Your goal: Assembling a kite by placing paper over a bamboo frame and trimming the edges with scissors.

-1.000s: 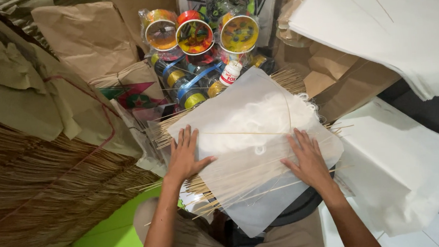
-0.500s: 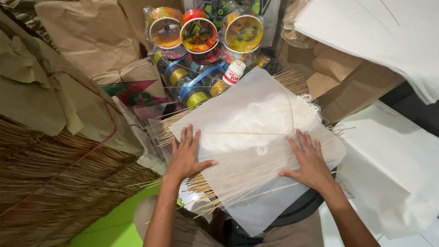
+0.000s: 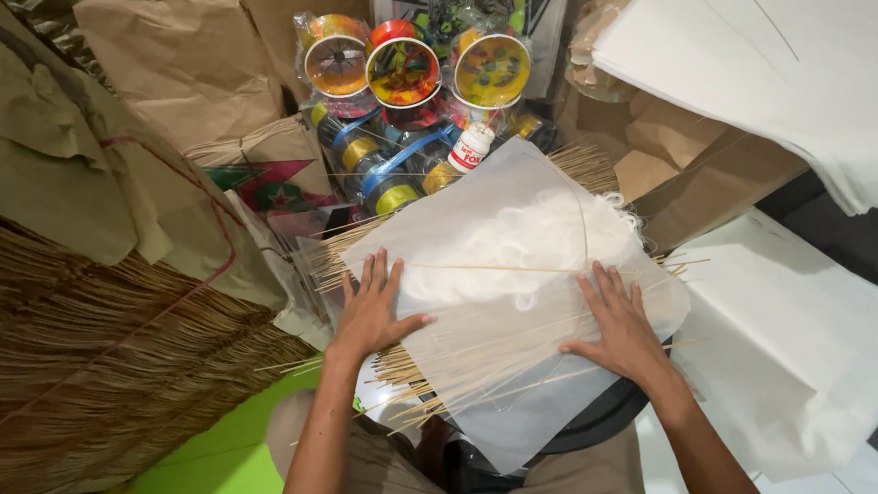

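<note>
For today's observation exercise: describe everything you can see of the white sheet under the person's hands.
The white sheet looks like thin, translucent paper, roughly square, turned cornerwise and lying flat over a bundle of thin sticks that shows through it. One thin stick crosses its middle. The left hand and right hand press flat on it, fingers spread.

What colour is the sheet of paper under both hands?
White, thin and see-through, the sheet of paper shows best in the head view.
</note>
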